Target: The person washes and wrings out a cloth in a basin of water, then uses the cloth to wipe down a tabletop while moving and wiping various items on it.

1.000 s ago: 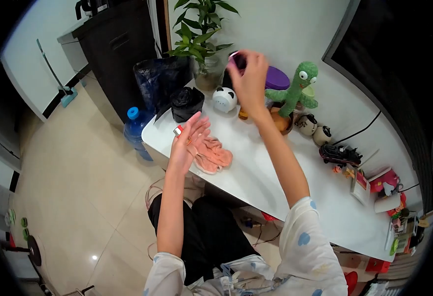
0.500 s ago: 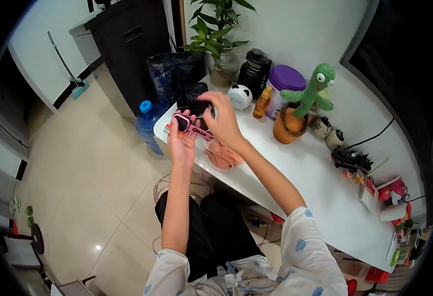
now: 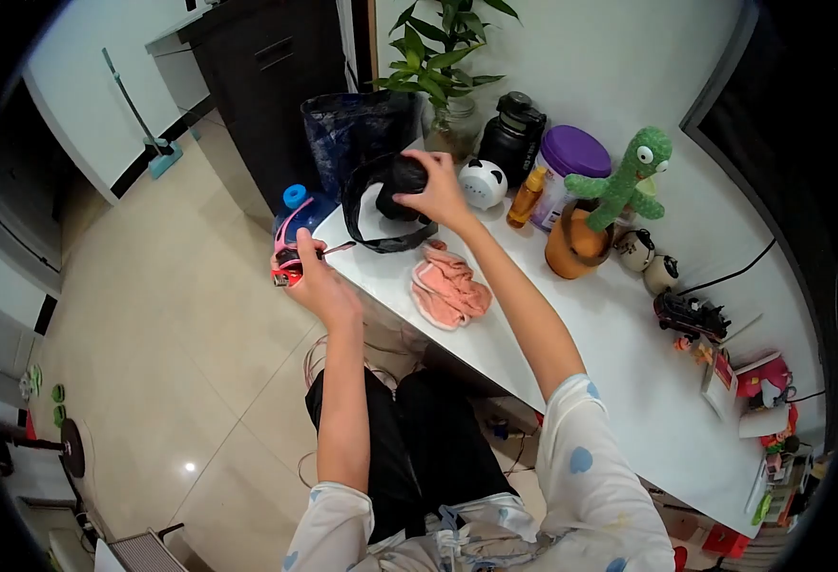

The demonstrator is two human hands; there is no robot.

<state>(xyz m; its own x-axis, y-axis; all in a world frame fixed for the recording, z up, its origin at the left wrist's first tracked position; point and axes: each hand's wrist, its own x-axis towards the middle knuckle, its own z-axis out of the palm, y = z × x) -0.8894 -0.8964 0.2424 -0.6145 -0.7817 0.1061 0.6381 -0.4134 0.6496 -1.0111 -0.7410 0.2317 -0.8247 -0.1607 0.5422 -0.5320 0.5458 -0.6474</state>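
Note:
My left hand is closed round a pink smartwatch, its strap sticking up past the fingers. A small red item with a metal end is in the same hand; its kind is unclear. At the table's far left corner, my right hand grips a rounded black object from the right. A black strap-like band loops round below it on the tabletop. Closer to me lies a crumpled peach cloth with a pale edge, apart from both hands.
Behind my right hand stand a panda-faced white object, a black bottle, an amber bottle and a purple-lidded tub. A green cactus toy stands farther right. The white table ends above the tiled floor.
My left hand has moved left and down, turning the watch on edge. My right hand has left the watch and taken hold of the black object, and the black band is spread into a loop.

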